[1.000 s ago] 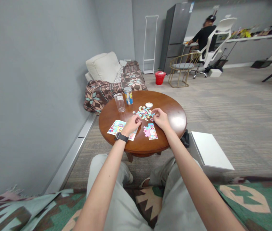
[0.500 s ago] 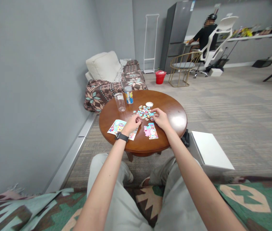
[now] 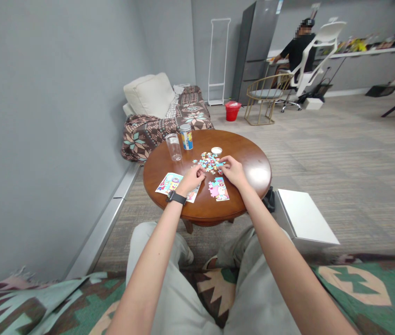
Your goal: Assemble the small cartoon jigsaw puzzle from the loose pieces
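Multicoloured jigsaw pieces lie heaped near the bare left hand and bare right hand, presumably for easy picking; fingers curl, whether pinching anything I cannot tell. Pink-and-blue joined puzzle section sits apart, likely for building room.

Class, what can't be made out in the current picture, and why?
All in the head view:
Part of the colourful printed paper sheet: hidden by the bare left hand.
Designs on the small, multicoloured jigsaw pieces: too small.
Whether the bare right hand holds a piece: too small.
Rest of the green-brown patterned fabric: cut off by the bottom edge.
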{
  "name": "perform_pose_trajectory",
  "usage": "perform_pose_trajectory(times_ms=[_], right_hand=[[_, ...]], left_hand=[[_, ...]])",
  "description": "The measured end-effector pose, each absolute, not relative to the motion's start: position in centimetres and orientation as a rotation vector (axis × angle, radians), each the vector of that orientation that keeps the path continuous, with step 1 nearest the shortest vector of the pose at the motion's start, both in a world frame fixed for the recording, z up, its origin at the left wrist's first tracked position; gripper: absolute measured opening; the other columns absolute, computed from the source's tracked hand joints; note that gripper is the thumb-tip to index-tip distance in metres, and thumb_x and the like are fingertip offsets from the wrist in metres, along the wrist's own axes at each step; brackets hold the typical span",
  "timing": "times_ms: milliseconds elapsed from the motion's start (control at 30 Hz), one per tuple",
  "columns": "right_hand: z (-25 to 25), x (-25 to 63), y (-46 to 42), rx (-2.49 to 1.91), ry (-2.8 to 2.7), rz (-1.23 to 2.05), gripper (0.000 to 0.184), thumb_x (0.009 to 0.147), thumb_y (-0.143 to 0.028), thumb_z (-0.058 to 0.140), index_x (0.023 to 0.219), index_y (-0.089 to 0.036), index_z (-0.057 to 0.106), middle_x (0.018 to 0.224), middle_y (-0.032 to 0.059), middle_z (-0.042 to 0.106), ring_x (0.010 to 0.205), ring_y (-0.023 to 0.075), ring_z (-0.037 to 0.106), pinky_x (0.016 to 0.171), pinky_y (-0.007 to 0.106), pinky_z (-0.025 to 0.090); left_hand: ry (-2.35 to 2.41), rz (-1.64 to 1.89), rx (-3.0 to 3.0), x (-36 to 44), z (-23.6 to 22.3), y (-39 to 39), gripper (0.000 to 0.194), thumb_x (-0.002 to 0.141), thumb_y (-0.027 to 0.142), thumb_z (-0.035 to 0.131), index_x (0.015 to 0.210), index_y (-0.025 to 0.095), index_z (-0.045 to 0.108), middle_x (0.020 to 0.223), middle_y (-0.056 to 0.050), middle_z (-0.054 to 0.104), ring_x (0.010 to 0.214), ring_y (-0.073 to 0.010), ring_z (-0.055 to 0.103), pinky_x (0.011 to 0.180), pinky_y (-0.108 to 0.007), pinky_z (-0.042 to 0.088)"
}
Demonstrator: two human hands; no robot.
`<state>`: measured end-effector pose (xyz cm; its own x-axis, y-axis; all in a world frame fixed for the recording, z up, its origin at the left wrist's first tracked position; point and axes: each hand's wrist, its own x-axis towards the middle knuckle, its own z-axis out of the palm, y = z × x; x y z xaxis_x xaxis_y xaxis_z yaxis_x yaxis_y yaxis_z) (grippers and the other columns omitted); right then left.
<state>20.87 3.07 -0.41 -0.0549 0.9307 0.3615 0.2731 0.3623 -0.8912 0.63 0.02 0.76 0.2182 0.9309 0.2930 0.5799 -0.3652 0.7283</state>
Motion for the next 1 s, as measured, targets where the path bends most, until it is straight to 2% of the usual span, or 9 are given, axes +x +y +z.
perform_pose_trajectory(times_ms=[200,400,733,1000], right_hand=[[-0.48,21.03,3.14,-1.125,-1.601,0.723,0.014,0.078,-0.029,0.064,0.09,-0.023,0.062,0.092,0.0025,0.073,0.072,0.0173,0.068,0.069,0.031,0.056],[-0.59,21.15,3.55,-1.139,-1.627,0.577,0.014,0.073,-0.023,0.066,0.087,-0.021,0.065,0.096,0.0048,0.071,0.075,0.0177,0.064,0.077,0.034,0.056],[-0.61,21.17,3.51,-1.142,-1.643,0.527,0.018,0.071,-0.024,0.071,0.087,-0.021,0.066,0.09,0.0032,0.066,0.07,0.016,0.057,0.074,0.033,0.054],[-0.63,21.22,3.49,-1.153,-1.651,0.576,0.021,0.071,-0.018,0.06,0.091,-0.022,0.066,0.087,0.002,0.071,0.067,0.016,0.058,0.073,0.032,0.053]], left_hand=[[1.384,0.986,2.042,0.62,0.83,-0.06,0.01,0.081,0.012,0.054,0.087,0.018,0.06,0.079,0.0,0.063,0.074,-0.0146,0.057,0.072,-0.027,0.044],[1.414,0.964,2.024,0.69,1.13,-0.14,0.01,0.082,0.012,0.055,0.087,0.018,0.06,0.075,0.001,0.06,0.072,-0.0144,0.056,0.07,-0.027,0.043],[1.406,0.973,2.011,0.75,1.3,-0.25,0.009,0.081,0.013,0.056,0.086,0.018,0.061,0.074,0.001,0.06,0.072,-0.0145,0.057,0.072,-0.027,0.045],[1.409,0.966,2.015,0.74,1.3,-0.23,0.009,0.081,0.013,0.056,0.086,0.018,0.061,0.075,0.001,0.06,0.072,-0.0141,0.056,0.071,-0.027,0.043]])
